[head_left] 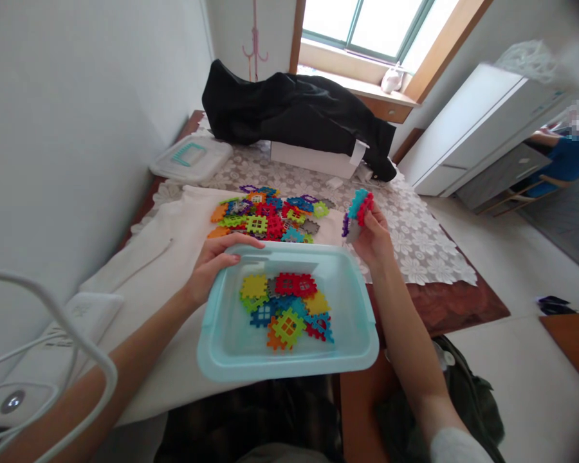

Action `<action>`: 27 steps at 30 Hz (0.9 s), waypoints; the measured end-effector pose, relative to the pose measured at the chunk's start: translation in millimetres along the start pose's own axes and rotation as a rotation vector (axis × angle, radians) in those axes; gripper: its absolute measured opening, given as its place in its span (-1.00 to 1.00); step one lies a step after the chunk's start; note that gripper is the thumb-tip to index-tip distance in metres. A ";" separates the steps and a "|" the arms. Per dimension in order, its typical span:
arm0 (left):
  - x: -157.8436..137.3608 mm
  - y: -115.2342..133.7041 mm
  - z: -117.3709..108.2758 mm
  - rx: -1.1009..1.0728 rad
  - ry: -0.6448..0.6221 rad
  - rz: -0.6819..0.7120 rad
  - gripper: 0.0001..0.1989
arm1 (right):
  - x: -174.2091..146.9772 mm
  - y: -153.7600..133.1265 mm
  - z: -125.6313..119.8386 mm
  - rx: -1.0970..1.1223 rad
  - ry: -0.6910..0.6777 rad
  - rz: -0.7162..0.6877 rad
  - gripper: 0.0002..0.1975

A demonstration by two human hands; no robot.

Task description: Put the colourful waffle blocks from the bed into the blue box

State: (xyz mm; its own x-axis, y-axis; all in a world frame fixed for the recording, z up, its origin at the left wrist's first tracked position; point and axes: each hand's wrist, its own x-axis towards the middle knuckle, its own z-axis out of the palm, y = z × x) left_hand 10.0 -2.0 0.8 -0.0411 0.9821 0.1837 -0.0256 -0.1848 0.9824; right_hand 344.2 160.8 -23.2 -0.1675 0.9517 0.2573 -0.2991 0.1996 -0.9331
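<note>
White cable [110,379] close; left fingers [236,240] grip tub [289,370], right fingers [375,222] toothed pieces [358,203]

A heap of multicoloured notched plastic tiles [274,225] is obstructing passage beyond the pale-blue rectangular plastic basin [289,370]; its open top (rim [370,321] raised all round) is allowing access from above.

A rectangular pale turquoise plastic bin [289,371] holds a loose cluster of notched interlocking tiles [289,326], red, yellow, green and blue among them. Beyond its far rim lies a larger mixed heap of tiles [274,225], with a few raised tiles [358,204] to its right.
</note>
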 end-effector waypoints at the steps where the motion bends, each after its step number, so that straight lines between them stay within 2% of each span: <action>1: -0.1 0.2 0.1 0.002 0.003 -0.001 -0.68 | -3.8 -3.3 1.5 0.023 -0.044 -0.005 -0.52; 3: -0.5 0.5 0.2 0.008 0.012 -0.003 -0.68 | -12.0 -10.0 6.4 0.041 -0.179 0.008 -0.52; 6: -1.0 -0.3 -0.1 0.008 0.012 -0.005 -0.68 | -20.8 -16.2 16.4 -0.037 -0.449 0.066 -0.48; 8: -1.0 -1.5 -0.7 0.008 0.008 -0.005 -0.67 | -22.2 -14.5 22.5 -0.030 -0.545 0.111 -0.40; 10: -0.7 -2.7 -1.4 0.008 -0.002 -0.005 -0.67 | -20.1 -6.8 26.5 0.051 -0.508 0.143 -0.35; 12: -0.5 -3.5 -2.0 0.005 -0.011 -0.002 -0.67 | -15.2 6.3 27.9 0.061 -0.372 0.154 -0.34; 15: -0.5 -4.0 -2.2 -0.008 -0.019 0.002 -0.67 | -7.6 31.0 27.2 -0.228 -0.219 0.150 -0.32; 17: -0.7 -4.3 -2.0 -0.013 -0.019 0.002 -0.67 | -5.2 46.4 27.4 -0.485 -0.245 0.142 -0.34; 20: -0.8 -5.4 -1.6 -0.025 -0.013 0.001 -0.67 | -6.8 60.7 31.0 -0.760 -0.330 0.044 -0.47; 23: -0.8 -6.8 -1.8 -0.045 -0.019 0.006 -0.67 | -11.2 61.5 36.3 -0.865 -0.354 -0.052 -0.59; 27: -0.4 -6.7 -1.4 -0.044 -0.027 0.012 -0.67 | -16.6 50.5 40.6 -0.863 -0.404 -0.071 -0.64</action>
State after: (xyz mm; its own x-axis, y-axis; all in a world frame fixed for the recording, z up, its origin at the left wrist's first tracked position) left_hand 8.8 -1.3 -5.9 -0.0145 0.9803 0.1969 -0.0691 -0.1974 0.9779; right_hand 293.8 145.6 -64.4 -0.5356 0.8104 0.2375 0.4474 0.5108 -0.7341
